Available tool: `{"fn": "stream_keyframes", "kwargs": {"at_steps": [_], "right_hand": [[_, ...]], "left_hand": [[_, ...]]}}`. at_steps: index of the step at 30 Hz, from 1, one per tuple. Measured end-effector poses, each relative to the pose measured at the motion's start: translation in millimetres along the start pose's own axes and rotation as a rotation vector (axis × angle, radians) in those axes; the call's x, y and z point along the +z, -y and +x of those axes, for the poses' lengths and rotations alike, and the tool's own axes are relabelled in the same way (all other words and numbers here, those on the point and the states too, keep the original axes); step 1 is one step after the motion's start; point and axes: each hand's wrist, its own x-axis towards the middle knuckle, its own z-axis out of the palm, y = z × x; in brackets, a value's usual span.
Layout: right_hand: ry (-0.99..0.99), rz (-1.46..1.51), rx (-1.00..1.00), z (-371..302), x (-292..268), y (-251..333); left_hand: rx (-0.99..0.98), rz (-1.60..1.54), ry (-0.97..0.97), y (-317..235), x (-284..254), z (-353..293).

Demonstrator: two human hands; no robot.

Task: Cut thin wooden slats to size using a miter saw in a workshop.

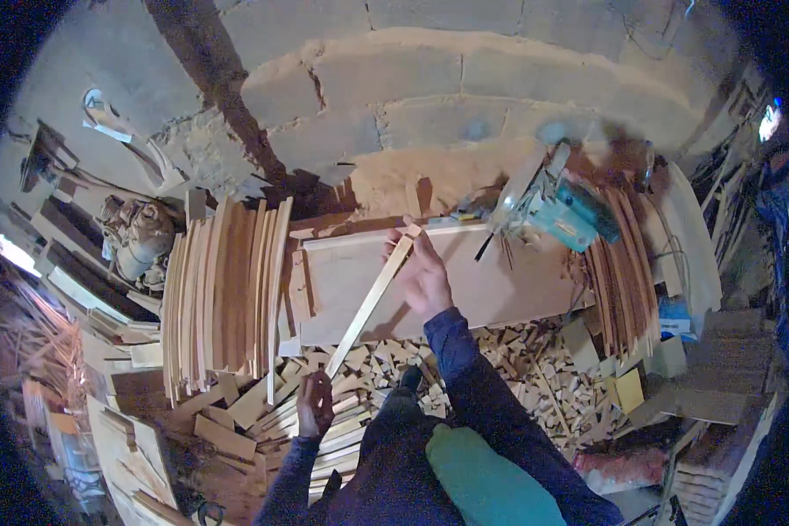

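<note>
A long, pale wooden strip [366, 309] slants across the front of the bench, its upper end farther away and to the right. My right hand [424, 279] grips that upper end between thumb and fingers. Down at the lower end, my left hand [314, 407] has its fingers curled around the strip's tip. Beneath the strip lies the bench's flat wooden board [500, 272]. Just left of the board stands a stack of long wooden slats [228, 289].
A teal power tool [559, 221] sits at the bench's right, beside another stack of slats [624, 272]. Small wood offcuts [517, 359] cover the floor. More pale strips [337, 443] lie by my legs. A block wall [412, 83] rises behind.
</note>
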Motion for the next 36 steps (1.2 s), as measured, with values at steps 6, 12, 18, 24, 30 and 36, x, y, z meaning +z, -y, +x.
{"fn": "stream_keyframes", "kwargs": {"at_steps": [6,12,18,24,30,36], "right_hand": [[0.064,0.134,-0.027,-18,11,2],[0.067,0.159,-0.053,-17,-4,1],[0.043,0.078,-0.040,-18,-6,-2],[0.055,0.067,-0.058,-18,-9,-5],[0.084,0.078,-0.096,-14,-15,-8],[0.024,0.065,-0.111,-14,-20,-13]], "left_hand": [[0.086,0.077,-0.043,-5,-2,-3],[0.113,0.117,-0.022,-11,3,2],[-0.108,-0.110,-0.010,-29,12,9],[-0.004,-0.038,-0.034,-15,18,4],[0.049,0.040,0.006,-26,13,5],[0.023,0.072,0.033,-23,8,3]]}}
